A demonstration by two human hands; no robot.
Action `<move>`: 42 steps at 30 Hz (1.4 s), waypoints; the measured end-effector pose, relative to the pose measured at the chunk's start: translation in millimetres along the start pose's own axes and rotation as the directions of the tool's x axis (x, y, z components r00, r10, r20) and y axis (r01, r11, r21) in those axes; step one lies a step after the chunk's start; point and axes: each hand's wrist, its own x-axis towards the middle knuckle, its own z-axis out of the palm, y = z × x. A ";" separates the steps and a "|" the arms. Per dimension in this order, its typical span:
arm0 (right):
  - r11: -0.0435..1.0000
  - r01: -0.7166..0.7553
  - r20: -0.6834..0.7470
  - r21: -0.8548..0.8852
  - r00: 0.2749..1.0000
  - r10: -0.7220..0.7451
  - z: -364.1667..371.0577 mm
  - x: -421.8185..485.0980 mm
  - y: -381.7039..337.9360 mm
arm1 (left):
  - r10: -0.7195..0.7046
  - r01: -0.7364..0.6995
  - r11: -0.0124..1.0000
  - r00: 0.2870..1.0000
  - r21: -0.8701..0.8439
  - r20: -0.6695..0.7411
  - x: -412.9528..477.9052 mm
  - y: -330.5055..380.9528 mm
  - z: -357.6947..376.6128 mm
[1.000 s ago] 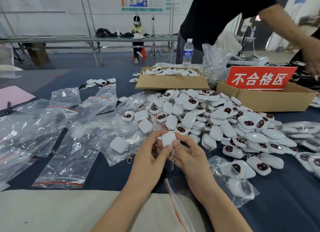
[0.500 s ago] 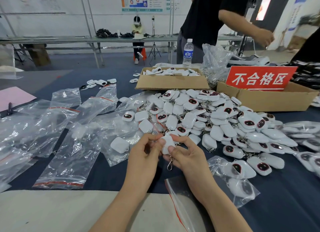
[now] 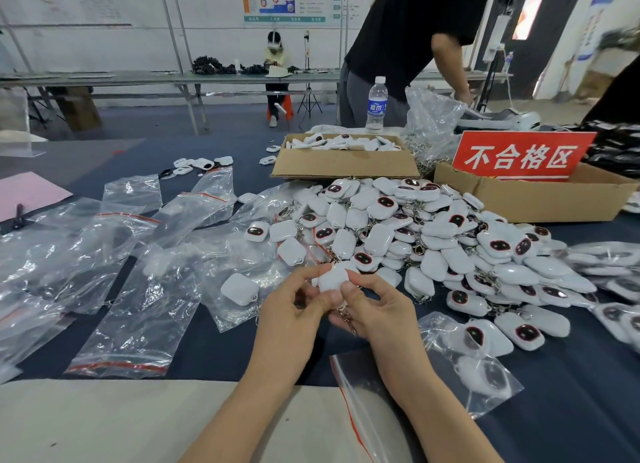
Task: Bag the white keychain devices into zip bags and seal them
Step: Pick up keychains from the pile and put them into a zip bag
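Head view: left hand (image 3: 294,310) and right hand (image 3: 377,310) pinch one keychain device (image 3: 333,278); its dangling clasp (image 3: 348,319) may snag the zip bag (image 3: 377,386) mouth.

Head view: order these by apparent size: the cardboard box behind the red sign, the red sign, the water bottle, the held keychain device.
1. cardboard box
2. red sign
3. water bottle and held keychain device: about alike; the device is nearer the camera and partly covered, so unranked.

Your keychain device (image 3: 334,279) shows plain white; the pile (image 3: 433,263) mixes white with red-rimmed black ovals; clear zip bags (image 3: 138,306) carry red strips.
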 end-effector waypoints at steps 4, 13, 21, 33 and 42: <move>0.999 -0.030 -0.020 0.042 0.999 0.031 1.7 -1.7 -3.6 | 0.012 -0.013 0.999 1.000 -0.039 -0.022 0.5 -1.5 -0.5; 1.000 0.008 -0.007 -0.013 1.000 -0.008 1.9 -3.5 -6.0 | 0.001 -0.001 1.000 0.999 -0.023 -0.032 0.0 -0.6 1.9; 0.997 0.039 0.008 -0.061 0.999 -0.039 1.3 -0.7 0.0 | 0.042 -0.042 0.997 0.999 0.065 0.001 -4.5 7.1 3.2; 0.953 0.155 0.251 -0.262 0.964 -0.088 -3.3 -3.0 0.3 | 0.069 -0.073 0.989 0.997 0.127 0.035 -3.9 0.3 4.3; 0.939 0.194 0.277 -0.283 0.954 -0.114 -1.5 -6.9 -3.5 | 0.011 -0.012 1.000 1.000 0.027 0.029 -2.6 -4.2 3.3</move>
